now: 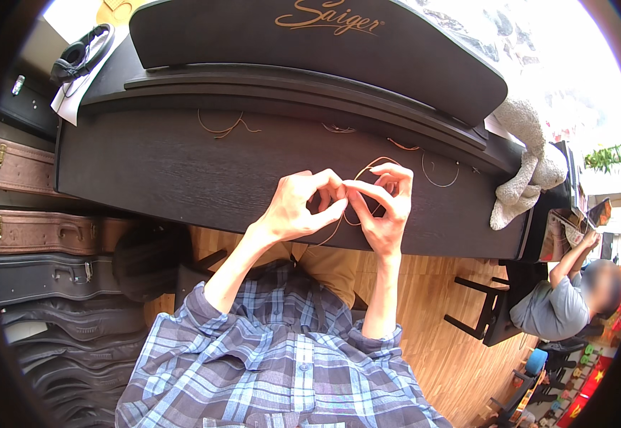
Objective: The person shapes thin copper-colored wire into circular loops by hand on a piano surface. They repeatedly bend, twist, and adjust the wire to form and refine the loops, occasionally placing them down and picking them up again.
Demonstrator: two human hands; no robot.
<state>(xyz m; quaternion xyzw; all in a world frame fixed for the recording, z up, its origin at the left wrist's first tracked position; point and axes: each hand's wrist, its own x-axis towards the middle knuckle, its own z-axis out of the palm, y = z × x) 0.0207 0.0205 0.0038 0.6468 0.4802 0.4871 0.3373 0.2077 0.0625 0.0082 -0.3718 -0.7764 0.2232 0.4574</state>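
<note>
Over the front of a dark digital piano (146, 157), both my hands meet with fingertips nearly touching. My left hand (293, 208) is closed in a pinch, thumb and forefinger together on a thin brown cord (336, 232). Close against it, my right hand (384, 220) pinches the same cord with thumb and forefinger. A loop of the cord rises above the right fingers and a tail hangs below the left thumb. The exact spot where the fingertips join on the cord is too small to make out.
Loose cord pieces (229, 131) lie along the piano lid, with a curved thin strand (440, 185) further right. A grey plush toy (521, 189) drapes over the right end. Headphones (78, 57) rest at far left. Instrument cases (36, 232) stack at left. Another person (553, 307) sits at right.
</note>
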